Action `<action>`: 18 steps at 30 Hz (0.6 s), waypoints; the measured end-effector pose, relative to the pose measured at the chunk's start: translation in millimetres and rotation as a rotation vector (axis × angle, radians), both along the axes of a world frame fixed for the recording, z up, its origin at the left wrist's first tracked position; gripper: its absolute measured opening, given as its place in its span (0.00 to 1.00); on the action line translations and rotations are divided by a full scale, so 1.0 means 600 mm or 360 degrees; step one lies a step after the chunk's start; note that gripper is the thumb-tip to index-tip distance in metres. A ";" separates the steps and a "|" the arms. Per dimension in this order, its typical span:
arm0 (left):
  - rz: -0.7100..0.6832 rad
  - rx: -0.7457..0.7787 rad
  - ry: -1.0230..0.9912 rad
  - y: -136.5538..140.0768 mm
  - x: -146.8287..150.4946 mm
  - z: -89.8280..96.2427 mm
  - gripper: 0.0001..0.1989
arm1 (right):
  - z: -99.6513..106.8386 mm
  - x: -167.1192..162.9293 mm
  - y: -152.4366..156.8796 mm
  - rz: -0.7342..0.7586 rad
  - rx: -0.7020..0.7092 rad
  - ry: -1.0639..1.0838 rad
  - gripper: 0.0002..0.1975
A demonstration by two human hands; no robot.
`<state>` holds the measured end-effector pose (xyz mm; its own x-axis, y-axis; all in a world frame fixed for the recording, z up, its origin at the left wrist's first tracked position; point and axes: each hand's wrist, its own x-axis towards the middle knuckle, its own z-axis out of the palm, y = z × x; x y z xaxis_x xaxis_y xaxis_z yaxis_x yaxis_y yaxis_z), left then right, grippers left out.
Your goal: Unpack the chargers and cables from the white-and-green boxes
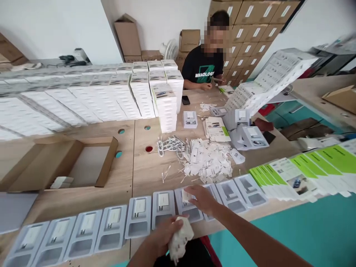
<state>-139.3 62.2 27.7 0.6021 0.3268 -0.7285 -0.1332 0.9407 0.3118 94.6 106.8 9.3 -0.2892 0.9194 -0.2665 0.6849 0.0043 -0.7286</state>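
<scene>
A row of pale plastic trays [139, 217] runs along the table's front edge. Those on the left each hold a white plug adapter [114, 216] in the upper hollow, while the lower hollow is bare. My right hand [201, 198] is over a tray near the middle, its fingers closed on a white plug adapter [187, 195] at that tray's upper hollow. Close to my body, my left hand [164, 233] grips a bunch of white plug adapters [180, 237]. To the right of my right hand, the trays [251, 190] show no adapter.
Behind the trays lie a heap of white paper slips [208, 159] and coiled white cables [172, 144]. Stacked white boxes [167, 107] line the back. An open carton [91, 163] sits left; green-and-white packaging sleeves [300, 178] lie right. Across the table, a person [205, 70] handles something small.
</scene>
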 end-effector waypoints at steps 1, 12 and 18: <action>0.0004 -0.0017 0.0029 -0.001 0.016 -0.010 0.32 | -0.012 -0.002 -0.001 0.0047 0.0025 -0.0005 0.23; -0.0018 -0.0160 -0.0020 0.001 0.017 -0.052 0.22 | 0.022 -0.046 -0.048 -0.0045 -0.0104 0.0011 0.11; -0.0142 -0.0145 -0.0234 0.002 0.031 -0.019 0.19 | 0.104 -0.026 -0.110 0.0104 -0.0337 0.0218 0.13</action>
<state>-120.7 63.6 16.3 0.7277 0.2037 -0.6549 -0.0856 0.9744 0.2080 79.0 40.6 71.6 -0.3930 0.8253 -0.4055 0.5833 -0.1171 -0.8038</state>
